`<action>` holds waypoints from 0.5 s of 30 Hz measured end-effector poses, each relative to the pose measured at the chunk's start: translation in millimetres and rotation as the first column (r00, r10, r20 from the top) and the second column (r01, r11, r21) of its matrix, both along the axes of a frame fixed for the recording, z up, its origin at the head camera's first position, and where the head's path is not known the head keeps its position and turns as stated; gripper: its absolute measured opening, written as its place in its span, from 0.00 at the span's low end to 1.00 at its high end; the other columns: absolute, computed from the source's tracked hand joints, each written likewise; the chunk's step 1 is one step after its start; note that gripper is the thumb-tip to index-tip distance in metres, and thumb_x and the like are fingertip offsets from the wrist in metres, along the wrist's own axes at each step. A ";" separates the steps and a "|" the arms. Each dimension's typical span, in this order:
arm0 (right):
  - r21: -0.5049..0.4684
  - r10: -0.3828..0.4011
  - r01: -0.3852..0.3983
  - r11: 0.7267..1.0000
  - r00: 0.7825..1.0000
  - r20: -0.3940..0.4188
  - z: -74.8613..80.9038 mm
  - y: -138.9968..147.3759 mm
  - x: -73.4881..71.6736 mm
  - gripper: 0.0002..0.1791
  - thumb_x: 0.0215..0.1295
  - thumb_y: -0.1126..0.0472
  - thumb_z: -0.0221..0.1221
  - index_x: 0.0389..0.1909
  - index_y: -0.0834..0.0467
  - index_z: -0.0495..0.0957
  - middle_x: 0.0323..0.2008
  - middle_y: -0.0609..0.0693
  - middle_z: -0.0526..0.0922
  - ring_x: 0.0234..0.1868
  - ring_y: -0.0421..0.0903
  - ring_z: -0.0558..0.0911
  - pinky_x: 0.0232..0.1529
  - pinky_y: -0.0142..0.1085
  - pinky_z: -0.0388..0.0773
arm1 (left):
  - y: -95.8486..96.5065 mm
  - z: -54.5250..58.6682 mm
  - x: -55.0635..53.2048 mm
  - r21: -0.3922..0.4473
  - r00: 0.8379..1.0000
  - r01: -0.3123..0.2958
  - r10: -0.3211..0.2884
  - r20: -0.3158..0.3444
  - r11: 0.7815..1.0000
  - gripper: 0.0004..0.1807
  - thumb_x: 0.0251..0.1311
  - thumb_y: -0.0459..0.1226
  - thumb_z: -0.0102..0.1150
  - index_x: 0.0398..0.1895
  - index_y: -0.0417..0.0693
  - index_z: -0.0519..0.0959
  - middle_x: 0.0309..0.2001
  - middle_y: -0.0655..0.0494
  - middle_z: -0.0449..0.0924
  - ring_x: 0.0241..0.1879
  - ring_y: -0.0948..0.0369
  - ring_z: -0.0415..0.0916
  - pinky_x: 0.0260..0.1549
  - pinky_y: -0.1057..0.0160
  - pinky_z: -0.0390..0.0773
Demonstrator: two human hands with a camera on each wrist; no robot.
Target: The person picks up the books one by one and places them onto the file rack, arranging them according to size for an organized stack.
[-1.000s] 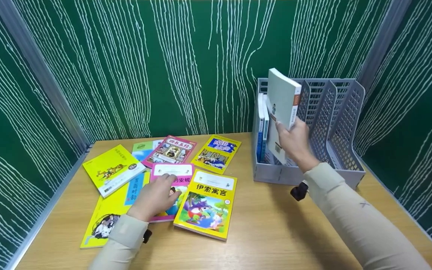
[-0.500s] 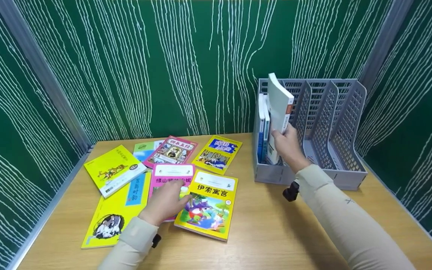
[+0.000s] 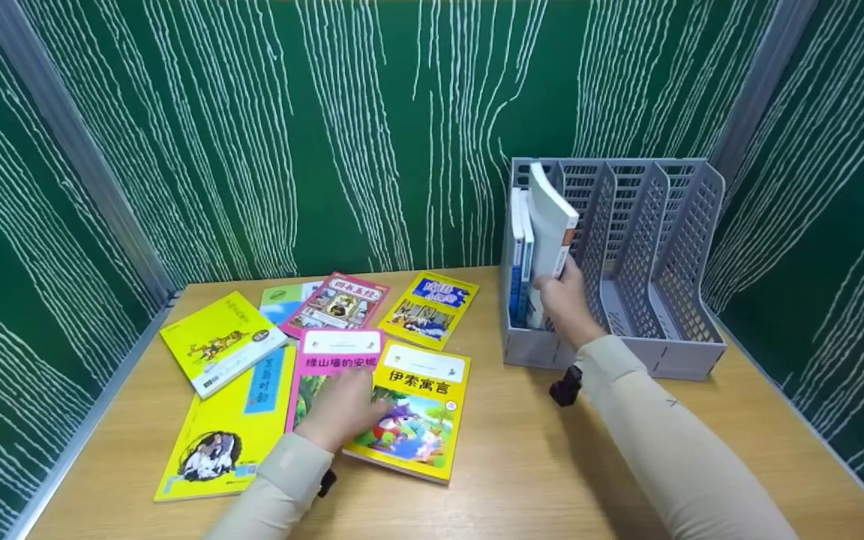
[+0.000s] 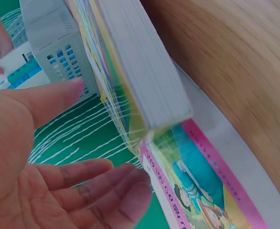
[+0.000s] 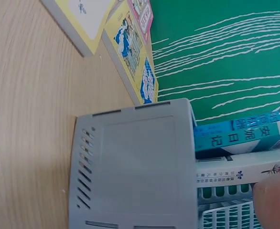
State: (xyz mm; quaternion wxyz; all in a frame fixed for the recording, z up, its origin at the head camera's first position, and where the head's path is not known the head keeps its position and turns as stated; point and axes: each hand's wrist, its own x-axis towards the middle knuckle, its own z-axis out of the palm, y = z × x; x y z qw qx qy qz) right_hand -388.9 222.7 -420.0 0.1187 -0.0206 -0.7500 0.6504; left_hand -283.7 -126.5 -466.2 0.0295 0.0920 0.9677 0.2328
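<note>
While the right hand [image 3: 568, 304] grips the white book [image 3: 548, 240] near its spine, head view puts that book roughly upright in the rack [image 3: 627, 363], apparently leftmost bay, beside two blue books [image 3: 517, 259]. Left hand [image 3: 346, 409] is over the pink book [image 3: 338, 342] and fox book [image 3: 418, 439], grip open. Also lying on the table [image 3: 507, 457]: tiger book [image 3: 222, 341], big yellow book [image 3: 218, 442], green book [image 3: 276, 300], red book [image 3: 342, 304], small yellow book [image 3: 432, 307]. My read: two racked, third in but not released, seven left.

Left wrist: grip open, thumb and fingers spread, nothing held; fingertips close to the books, can't confirm contact. Fox book overlaps pink book.

Right wrist: hand mostly out of frame, on the white book; spine sits next to the blue pair. Can't tell if fully seated.
</note>
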 end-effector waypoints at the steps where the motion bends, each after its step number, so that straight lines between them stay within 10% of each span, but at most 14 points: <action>1: 0.002 0.000 0.000 1.000 1.000 0.003 -1.8 -0.7 -0.4 0.45 0.73 0.73 0.46 0.89 0.56 0.46 0.88 0.59 0.54 0.88 0.60 0.53 0.88 0.59 0.49 | 0.2 -0.3 0.0 -0.006 1.000 -0.002 0.002 0.005 1.000 0.29 0.64 0.43 0.78 0.62 0.37 0.81 0.46 0.50 0.85 0.36 0.56 0.77 0.42 0.56 0.84; 7: 0.023 0.012 -0.013 1.000 0.999 0.042 -11.4 1.0 -1.4 0.39 0.72 0.74 0.46 0.84 0.61 0.51 0.83 0.64 0.60 0.82 0.61 0.62 0.86 0.58 0.58 | 4.0 -2.4 -1.4 0.007 0.998 -0.004 0.003 0.059 1.000 0.32 0.59 0.41 0.81 0.64 0.38 0.80 0.48 0.50 0.86 0.38 0.56 0.78 0.49 0.52 0.86; 15: 0.068 0.033 -0.040 0.997 0.995 0.094 -18.4 2.8 -5.8 0.31 0.71 0.73 0.48 0.74 0.64 0.58 0.63 0.60 0.69 0.55 0.54 0.71 0.50 0.39 0.72 | 7.4 -3.8 -4.9 0.068 0.994 -0.030 0.023 0.107 0.997 0.33 0.59 0.36 0.80 0.65 0.35 0.78 0.54 0.46 0.86 0.39 0.54 0.80 0.48 0.52 0.87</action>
